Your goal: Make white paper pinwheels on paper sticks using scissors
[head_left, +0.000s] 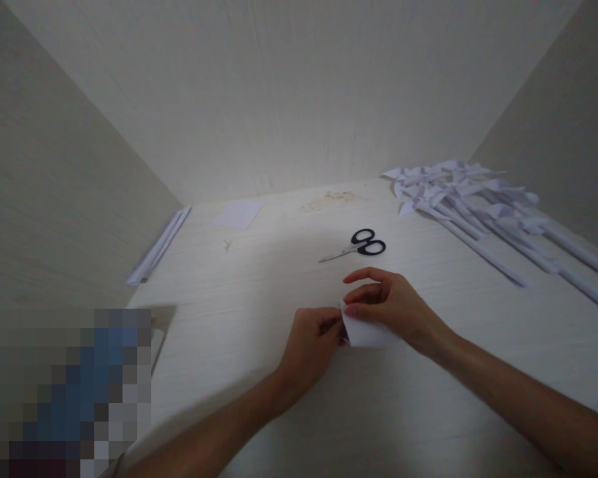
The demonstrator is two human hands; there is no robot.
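Between my two hands is a small piece of white paper, bent or folded at its left edge. My left hand is closed at that left edge, its fingertips partly hidden behind the paper. With thumb and fingers, my right hand pinches the paper's upper edge, while its index finger is stretched out above. Just beyond the hands lies a pair of scissors with black handles, blades pointing left. Neither hand touches it.
Several white paper pinwheels on rolled paper sticks are heaped at the right. A white paper sheet lies at the back left, near paper rolls along the left wall. Walls enclose the table at the back and sides. A blurred patch covers the lower left.
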